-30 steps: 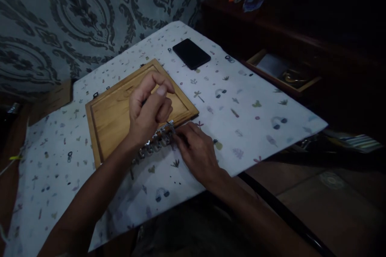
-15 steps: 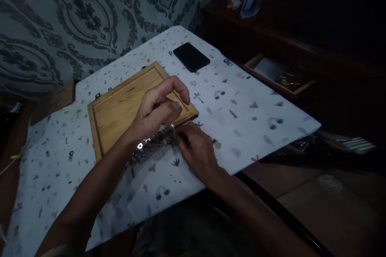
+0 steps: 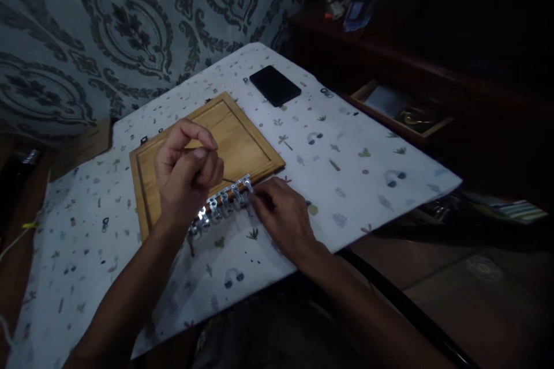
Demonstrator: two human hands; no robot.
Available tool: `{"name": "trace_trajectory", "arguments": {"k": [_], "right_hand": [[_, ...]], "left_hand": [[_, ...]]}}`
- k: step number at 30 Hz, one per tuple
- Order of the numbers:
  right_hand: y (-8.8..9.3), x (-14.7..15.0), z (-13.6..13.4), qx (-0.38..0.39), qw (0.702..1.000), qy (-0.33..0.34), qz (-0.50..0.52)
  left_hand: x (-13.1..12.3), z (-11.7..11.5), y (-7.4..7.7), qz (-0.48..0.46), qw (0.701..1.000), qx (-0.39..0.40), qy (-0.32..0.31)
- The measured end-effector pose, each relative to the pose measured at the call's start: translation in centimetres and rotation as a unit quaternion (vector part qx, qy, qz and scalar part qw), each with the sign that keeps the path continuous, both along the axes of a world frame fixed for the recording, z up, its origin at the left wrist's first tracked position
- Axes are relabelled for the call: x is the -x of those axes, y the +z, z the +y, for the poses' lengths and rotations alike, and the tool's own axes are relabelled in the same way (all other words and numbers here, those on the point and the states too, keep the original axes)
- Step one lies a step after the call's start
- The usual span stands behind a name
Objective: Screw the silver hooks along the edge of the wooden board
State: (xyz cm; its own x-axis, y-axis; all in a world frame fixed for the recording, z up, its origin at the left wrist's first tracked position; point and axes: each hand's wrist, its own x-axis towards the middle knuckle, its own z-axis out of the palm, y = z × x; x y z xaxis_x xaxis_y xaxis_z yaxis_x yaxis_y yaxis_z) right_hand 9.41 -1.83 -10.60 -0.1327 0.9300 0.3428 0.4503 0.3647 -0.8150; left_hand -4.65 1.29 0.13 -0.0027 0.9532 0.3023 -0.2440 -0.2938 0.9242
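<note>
A framed wooden board [image 3: 242,132] lies on the patterned white tablecloth. Along its near edge runs a shiny metal rail with several hooks [image 3: 214,204]. My left hand [image 3: 186,170] is raised over the board with its fingers curled round a thin dark tool [image 3: 228,180]; only the shaft shows, its tip close to the rail, and the rest is hidden in the hand. At the rail's right end, the fingers of my right hand [image 3: 281,210] are pressed together against the last hook, beside the board's near corner.
A black phone or tablet [image 3: 274,85] lies behind the board. Cardboard [image 3: 84,147] is at the table's left edge, near a pale cable [image 3: 15,239]. Beyond the table's right side, an open drawer [image 3: 400,106] holds small items. A patterned curtain or wall is behind.
My left hand has moved left and its fingers have curled in more. The tool's shaft and more of the rail now show. My right hand has stayed at the rail's end.
</note>
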Motion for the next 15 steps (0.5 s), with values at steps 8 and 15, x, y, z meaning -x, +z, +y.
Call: {"name": "trace_trajectory", "arguments": {"k": [8,15], "right_hand": [[0.0,-0.1,0.1,0.008,1.0,0.0,-0.006],[-0.3,-0.1,0.3,-0.006,1.0,-0.01,0.006]], "left_hand": [[0.4,-0.3,0.1,0.017,0.999,-0.014,0.024],[3.5,-2.8,1.7,0.022,0.99,-0.07,0.125]]}}
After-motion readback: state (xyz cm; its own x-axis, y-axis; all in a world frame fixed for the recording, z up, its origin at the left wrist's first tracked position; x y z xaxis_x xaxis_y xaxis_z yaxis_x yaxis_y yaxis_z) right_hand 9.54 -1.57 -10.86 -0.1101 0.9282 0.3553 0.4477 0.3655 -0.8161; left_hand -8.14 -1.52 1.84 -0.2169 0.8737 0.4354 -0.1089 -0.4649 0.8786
